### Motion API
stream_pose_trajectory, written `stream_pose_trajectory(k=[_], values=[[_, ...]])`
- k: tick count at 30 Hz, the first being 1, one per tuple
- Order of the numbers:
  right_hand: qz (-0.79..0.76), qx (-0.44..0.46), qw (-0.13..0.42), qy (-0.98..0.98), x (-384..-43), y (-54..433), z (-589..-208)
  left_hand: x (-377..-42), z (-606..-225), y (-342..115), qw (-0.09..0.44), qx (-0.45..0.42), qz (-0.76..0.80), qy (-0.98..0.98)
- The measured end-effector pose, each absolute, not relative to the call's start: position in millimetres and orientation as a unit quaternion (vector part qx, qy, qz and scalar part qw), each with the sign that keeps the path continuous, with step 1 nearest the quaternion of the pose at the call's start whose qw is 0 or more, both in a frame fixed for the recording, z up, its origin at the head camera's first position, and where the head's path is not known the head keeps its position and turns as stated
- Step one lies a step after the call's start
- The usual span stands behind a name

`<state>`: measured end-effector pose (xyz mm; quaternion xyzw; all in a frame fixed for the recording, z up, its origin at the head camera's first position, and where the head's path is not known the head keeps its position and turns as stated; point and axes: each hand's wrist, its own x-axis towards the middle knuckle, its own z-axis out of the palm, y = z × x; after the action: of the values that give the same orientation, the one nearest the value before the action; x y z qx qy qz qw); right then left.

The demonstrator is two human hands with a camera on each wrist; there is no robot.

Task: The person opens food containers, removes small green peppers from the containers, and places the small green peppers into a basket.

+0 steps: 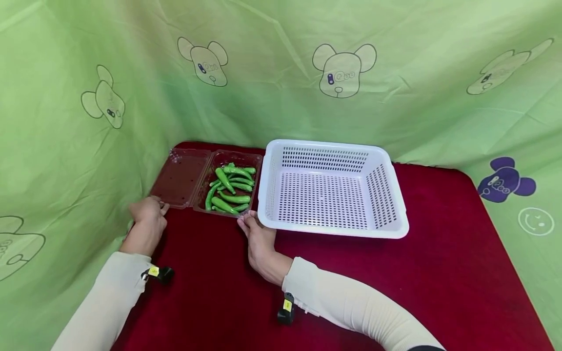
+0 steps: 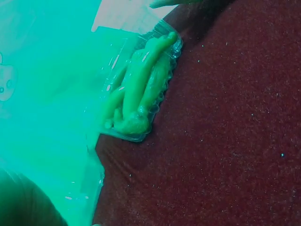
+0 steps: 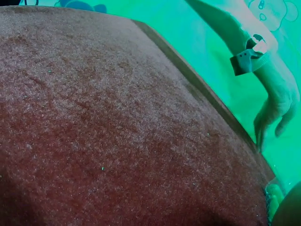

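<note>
So the peppers (image 1: 234, 199) are lying in the clear box (image 1: 243, 158), just left of the basket (image 1: 333, 232). Main worry: the lid (image 1: 180, 180) is folded out flat, so a lopsided lift could probably twist the thin plastic and dump them. Knocking the basket's rim looks possible too. The right hand (image 1: 262, 248) is mostly closed, pinching the box's near corner. The left hand (image 1: 149, 222) is half curled at the lid's near corner; can't tell if it's actually gripping.
</note>
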<state>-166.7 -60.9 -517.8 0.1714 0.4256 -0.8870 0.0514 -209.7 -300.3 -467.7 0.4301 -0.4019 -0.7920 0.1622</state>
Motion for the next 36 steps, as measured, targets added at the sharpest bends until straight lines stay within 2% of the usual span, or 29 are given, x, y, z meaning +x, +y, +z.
stream_pose_trajectory(k=[6, 9, 11, 15, 18, 20, 22, 25, 27, 29, 32, 36], values=[[-0.874, 0.167, 0.071, 0.450, -164.3, -56.2, -514.3, -203.1, -464.0, -293.2, 0.091, 0.414, -0.764, -0.486], [-0.848, 0.158, 0.116, 0.492, -158.3, -45.8, -511.9, -203.6, -462.2, -288.5, 0.081, 0.423, -0.750, -0.502], [-0.817, 0.133, 0.168, 0.536, -151.4, -32.6, -507.5, -205.1, -460.0, -283.9, 0.087, 0.433, -0.736, -0.514], [-0.718, 0.021, 0.281, 0.636, -137.1, 7.2, -489.8, -205.7, -454.5, -269.4, 0.089, 0.462, -0.651, -0.596], [-0.626, -0.088, 0.314, 0.708, -132.9, 45.1, -467.5, -205.0, -450.9, -255.1, 0.106, 0.442, -0.593, -0.665], [-0.570, -0.145, 0.295, 0.753, -134.4, 73.0, -449.0, -205.6, -448.8, -246.5, 0.153, 0.389, -0.578, -0.701], [-0.508, -0.190, 0.226, 0.809, -140.7, 103.4, -431.0, -207.0, -447.1, -238.7, 0.204, 0.335, -0.558, -0.731], [-0.400, -0.255, 0.049, 0.879, -160.2, 152.8, -411.1, -209.9, -443.8, -232.3, 0.252, 0.270, -0.533, -0.762], [-0.310, -0.287, -0.068, 0.904, -176.9, 188.0, -406.3, -212.4, -442.8, -231.4, 0.253, 0.224, -0.520, -0.785], [-0.226, -0.314, -0.143, 0.911, -191.4, 223.1, -407.2, -217.0, -442.6, -232.1, 0.230, 0.175, -0.503, -0.815], [-0.146, -0.335, -0.154, 0.918, -198.5, 271.1, -415.4, -227.4, -444.3, -234.6, 0.176, 0.094, -0.475, -0.857], [-0.114, -0.361, -0.090, 0.921, -185.0, 315.7, -429.5, -243.0, -447.5, -239.3, 0.117, 0.022, -0.429, -0.896]])
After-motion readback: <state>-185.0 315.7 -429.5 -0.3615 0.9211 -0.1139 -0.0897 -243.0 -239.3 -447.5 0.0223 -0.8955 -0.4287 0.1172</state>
